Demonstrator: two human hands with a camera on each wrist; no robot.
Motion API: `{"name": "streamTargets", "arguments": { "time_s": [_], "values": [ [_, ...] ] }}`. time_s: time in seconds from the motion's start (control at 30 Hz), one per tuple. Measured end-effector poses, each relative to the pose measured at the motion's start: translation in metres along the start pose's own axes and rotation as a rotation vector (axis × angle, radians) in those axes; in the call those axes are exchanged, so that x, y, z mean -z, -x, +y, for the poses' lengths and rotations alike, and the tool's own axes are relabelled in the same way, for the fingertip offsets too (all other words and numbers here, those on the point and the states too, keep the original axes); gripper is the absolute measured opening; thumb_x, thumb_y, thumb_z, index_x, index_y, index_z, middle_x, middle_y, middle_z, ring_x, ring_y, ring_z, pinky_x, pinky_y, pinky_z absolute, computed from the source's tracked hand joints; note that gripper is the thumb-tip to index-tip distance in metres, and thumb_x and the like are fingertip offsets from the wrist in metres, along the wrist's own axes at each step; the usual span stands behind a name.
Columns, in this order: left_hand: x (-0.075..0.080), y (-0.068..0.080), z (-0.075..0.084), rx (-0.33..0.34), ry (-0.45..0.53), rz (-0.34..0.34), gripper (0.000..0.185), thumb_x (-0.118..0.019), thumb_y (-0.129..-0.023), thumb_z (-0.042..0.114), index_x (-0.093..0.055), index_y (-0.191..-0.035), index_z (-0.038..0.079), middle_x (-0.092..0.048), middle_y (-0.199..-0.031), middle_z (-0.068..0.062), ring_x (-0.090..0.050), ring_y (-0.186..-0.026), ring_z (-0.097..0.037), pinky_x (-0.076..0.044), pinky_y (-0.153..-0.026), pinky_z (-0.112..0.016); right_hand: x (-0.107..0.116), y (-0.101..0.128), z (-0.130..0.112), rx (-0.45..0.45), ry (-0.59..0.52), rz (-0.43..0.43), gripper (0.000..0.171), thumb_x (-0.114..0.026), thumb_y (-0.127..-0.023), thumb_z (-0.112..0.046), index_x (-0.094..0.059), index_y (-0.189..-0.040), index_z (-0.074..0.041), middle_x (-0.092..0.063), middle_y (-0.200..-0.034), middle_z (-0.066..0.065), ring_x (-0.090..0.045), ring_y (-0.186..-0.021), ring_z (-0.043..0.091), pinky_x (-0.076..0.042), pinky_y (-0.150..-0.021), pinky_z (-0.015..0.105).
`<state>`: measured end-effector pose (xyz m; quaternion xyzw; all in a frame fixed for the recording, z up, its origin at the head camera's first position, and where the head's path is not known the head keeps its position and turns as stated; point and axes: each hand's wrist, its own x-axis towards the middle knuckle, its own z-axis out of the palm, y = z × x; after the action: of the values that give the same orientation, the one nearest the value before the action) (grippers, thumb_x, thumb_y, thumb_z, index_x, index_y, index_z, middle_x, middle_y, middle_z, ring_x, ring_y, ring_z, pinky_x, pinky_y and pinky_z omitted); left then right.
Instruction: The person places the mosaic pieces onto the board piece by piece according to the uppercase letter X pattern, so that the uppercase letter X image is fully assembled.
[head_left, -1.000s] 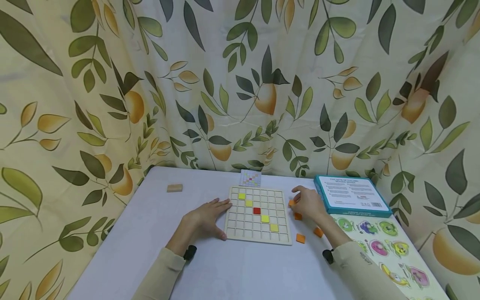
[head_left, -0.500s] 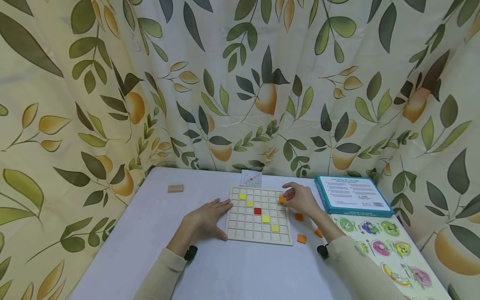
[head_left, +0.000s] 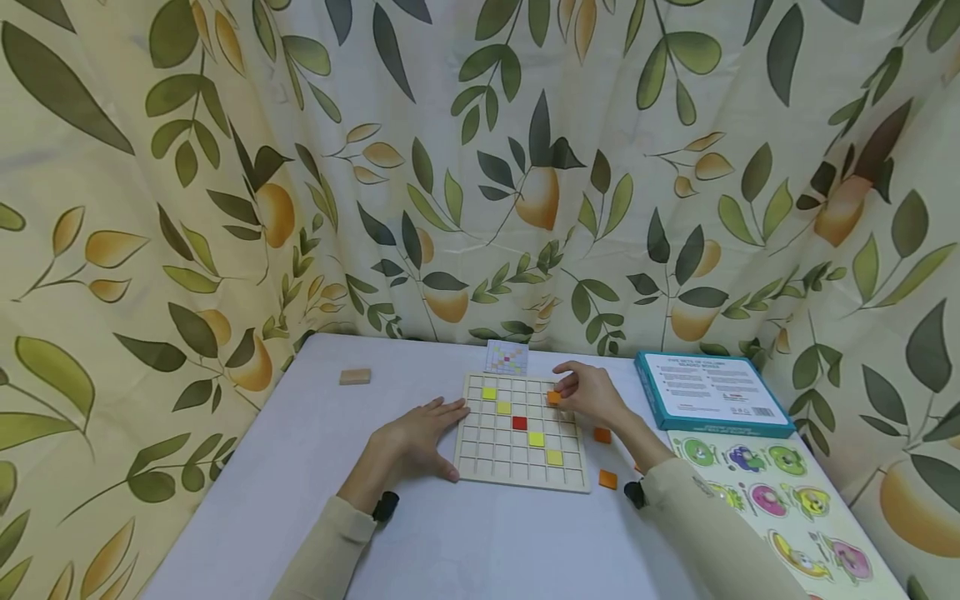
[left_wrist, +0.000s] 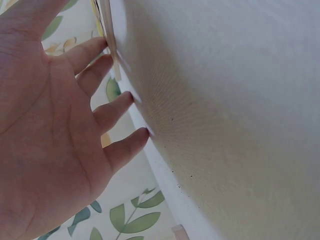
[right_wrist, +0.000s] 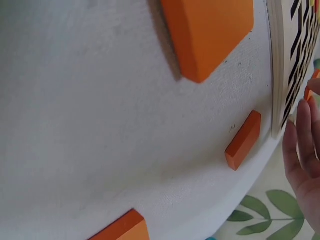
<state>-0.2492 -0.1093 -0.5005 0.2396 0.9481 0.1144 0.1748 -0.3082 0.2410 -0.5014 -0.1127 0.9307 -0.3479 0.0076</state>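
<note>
A wooden grid board [head_left: 480, 450] lies on the table, with several yellow tiles [head_left: 536, 439] and one red tile [head_left: 520, 423] along a diagonal. My left hand [head_left: 416, 437] rests at its left side, fingers spread, with fingertips and thumb at the edge. In the left wrist view the palm [left_wrist: 55, 130] shows, with nothing held. My right hand [head_left: 596, 396] pinches an orange tile [head_left: 553, 398] over the board's upper right squares. That orange tile [right_wrist: 312, 86] also appears between thumb and fingers at the right wrist view's edge.
Loose orange tiles [head_left: 608, 479] lie right of the board; the right wrist view shows one orange tile [right_wrist: 210, 37] up close. Behind the board is a patterned card [head_left: 507, 357]. A small wooden block [head_left: 355, 377] sits back left. At right are a teal-edged box [head_left: 712, 392] and a picture sheet [head_left: 787, 521].
My right hand has picked up an orange tile from beside the board and carried it left over the upper right squares. The left hand stays at the board's edge.
</note>
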Motion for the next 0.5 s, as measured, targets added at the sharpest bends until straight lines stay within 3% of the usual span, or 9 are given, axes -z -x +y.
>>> {"name": "streamTargets", "arguments": {
  "time_s": [0.5],
  "values": [
    [0.0010,0.0004,0.0014,0.004,0.001,0.004,0.116,-0.091,-0.071,0.059,-0.031,-0.166,0.031,-0.021,-0.173,0.013,-0.013,-0.161,-0.026,-0.025,-0.126,-0.056,-0.0063,-0.0048,-0.0015,0.011,-0.001,-0.010,0.049,-0.087,-0.078,0.001,-0.069,-0.124,0.000,-0.078,-0.098,0.005,-0.071,-0.085,0.017,-0.061,-0.084,0.039]
  ]
}}
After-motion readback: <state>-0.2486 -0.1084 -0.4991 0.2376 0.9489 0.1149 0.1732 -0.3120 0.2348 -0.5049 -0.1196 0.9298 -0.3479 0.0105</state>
